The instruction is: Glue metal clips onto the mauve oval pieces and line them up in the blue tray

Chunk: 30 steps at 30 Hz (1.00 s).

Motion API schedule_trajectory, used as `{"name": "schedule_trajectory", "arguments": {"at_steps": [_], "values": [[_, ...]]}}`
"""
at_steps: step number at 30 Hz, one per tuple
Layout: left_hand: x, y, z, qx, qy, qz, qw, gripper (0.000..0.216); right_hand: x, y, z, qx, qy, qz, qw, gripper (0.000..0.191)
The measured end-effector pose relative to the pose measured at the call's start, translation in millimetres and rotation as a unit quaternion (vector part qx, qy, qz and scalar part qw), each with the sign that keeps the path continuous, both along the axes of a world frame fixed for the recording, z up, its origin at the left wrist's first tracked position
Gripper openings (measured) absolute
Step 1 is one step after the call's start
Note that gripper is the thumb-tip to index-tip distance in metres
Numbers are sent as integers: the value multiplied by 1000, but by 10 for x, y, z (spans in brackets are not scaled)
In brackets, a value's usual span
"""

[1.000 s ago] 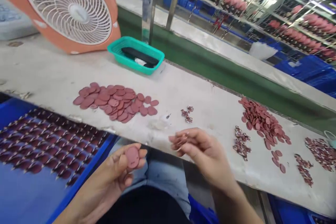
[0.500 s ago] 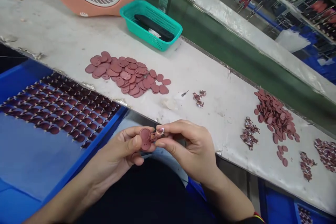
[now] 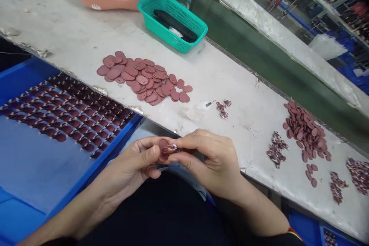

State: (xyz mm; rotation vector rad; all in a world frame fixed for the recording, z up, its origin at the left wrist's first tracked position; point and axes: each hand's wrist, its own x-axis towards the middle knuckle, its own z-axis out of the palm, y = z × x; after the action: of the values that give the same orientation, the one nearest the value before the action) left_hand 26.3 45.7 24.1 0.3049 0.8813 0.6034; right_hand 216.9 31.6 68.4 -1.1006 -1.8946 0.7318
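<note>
Worktop: a long white worktop point(image 3: 72, 38) runs across the view, from 9 o'clock to 4 o'clock.
Tray: a blue tray point(image 3: 115, 144) at 9 o'clock from the hands carries many rows of dark red pieces point(image 3: 69, 123).
Fan: an orange fan point(image 3: 95, 2) stands at 11 o'clock.
Left hand: the left hand point(image 3: 127, 165) has closed grip on a red oval piece point(image 3: 163, 146).
Right hand: the right hand point(image 3: 210, 161) has closed grip on a small printed piece point(image 3: 170, 149), pressed against the oval.
Place of pieces: between both hands, just below the worktop edge.
Basket: a green plastic basket point(image 3: 173, 7) at 12 o'clock holds a black strip point(image 3: 175, 25).
Pile: loose red ovals point(image 3: 141, 78) lie at 11 o'clock.
</note>
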Motion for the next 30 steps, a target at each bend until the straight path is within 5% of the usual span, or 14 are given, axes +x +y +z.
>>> {"name": "schedule_trajectory", "arguments": {"at_steps": [30], "values": [[-36, 18, -44, -38, -37, 37, 998, 39, -36, 166, 14, 4, -56, 82, 995, 10]]}}
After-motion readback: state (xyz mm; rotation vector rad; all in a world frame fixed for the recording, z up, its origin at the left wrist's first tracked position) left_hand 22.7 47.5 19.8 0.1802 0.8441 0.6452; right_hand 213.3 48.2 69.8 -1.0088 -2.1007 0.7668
